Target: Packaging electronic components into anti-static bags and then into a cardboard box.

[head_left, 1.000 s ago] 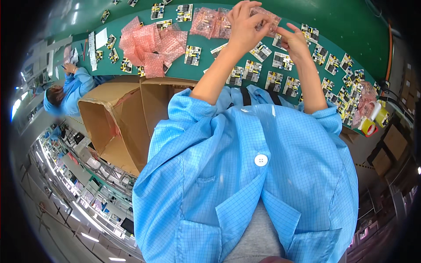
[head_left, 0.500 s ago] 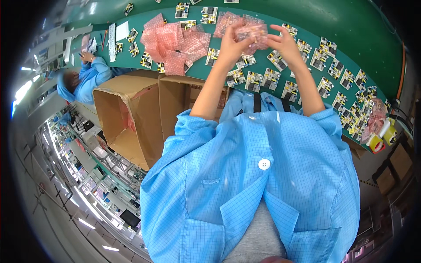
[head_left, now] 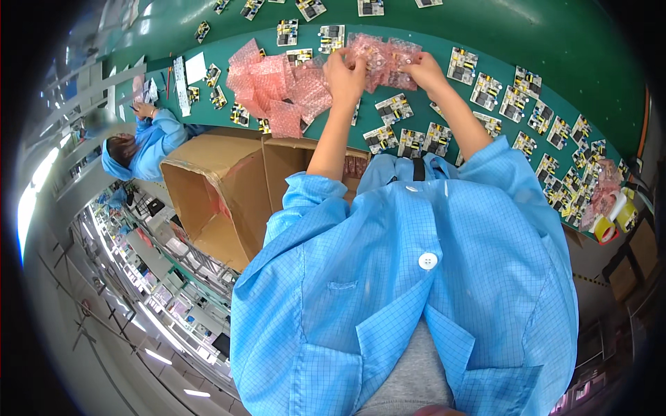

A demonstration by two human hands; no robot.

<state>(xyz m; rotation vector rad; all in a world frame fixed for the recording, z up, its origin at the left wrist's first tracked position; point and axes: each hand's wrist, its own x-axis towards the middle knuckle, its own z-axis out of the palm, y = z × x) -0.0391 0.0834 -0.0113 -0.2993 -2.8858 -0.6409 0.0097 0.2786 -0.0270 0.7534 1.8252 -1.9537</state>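
Two pink bubble-wrap bags lie side by side on the green table, a left bag (head_left: 369,61) and a right bag (head_left: 404,61), with circuit boards faintly showing through. My left hand (head_left: 345,78) is at the left bag's edge, its fingers curled and closed at the plastic; the fingertips are partly hidden. My right hand (head_left: 427,73) pinches the lower right edge of the right bag between thumb and finger. A loose pile of flat pink bubble-wrap bags (head_left: 270,80) lies just left of my left hand. Bare circuit boards (head_left: 393,109) lie below and around my hands.
More circuit boards (head_left: 513,104) spread to the right, beside a tape roll (head_left: 605,230) at the table's edge. Open cardboard boxes (head_left: 208,166) stand against the near edge at left. Farther left, another person in a blue coat (head_left: 149,145) sits at the table.
My hands have moved apart and left. The bubble-wrapped piece held up between them is now down on the table beside another. The whole view has shifted slightly.
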